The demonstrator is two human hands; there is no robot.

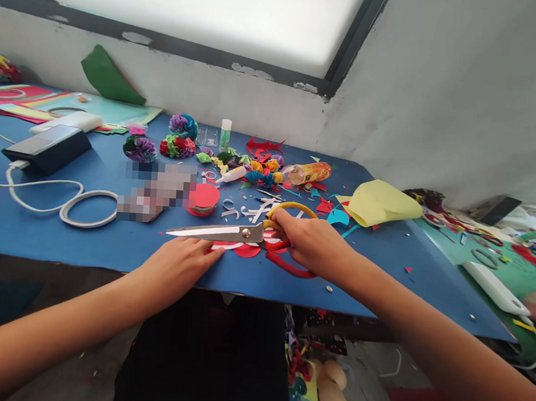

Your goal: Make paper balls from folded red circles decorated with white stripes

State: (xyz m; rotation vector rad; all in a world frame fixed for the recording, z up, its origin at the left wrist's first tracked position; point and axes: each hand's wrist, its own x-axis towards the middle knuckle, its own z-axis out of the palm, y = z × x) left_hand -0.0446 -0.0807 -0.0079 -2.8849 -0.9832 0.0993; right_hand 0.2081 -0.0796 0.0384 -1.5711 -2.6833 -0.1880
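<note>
Blue bench (88, 241), 1 pair of scissors (229, 233) in play. Right hand (308, 242) grips the scissors by the handles, fingers wrapped about the yellow loop; the red loop hangs below. Blades point left and look together or nearly so, lying across the view just above the left hand (180, 262). Left hand is palm down near the bench's front edge, thumb at a red-and-white paper piece (247, 250); fingertips partly hidden by the blades, so cannot tell whether they pinch it or only press.

Step in hand, my reading: steadying paper between cuts. A further cut would call for spread blades, a firm left hold and left fingers clear of the edge.

Paper piece: on the bench, beneath the scissors and partly covered; rounded red edges, white bands across. Scissors: bright steel, 1 round pivot.

Beyond: white paper scraps (256, 213), red disc (203, 195), glue stick (225, 135).
</note>
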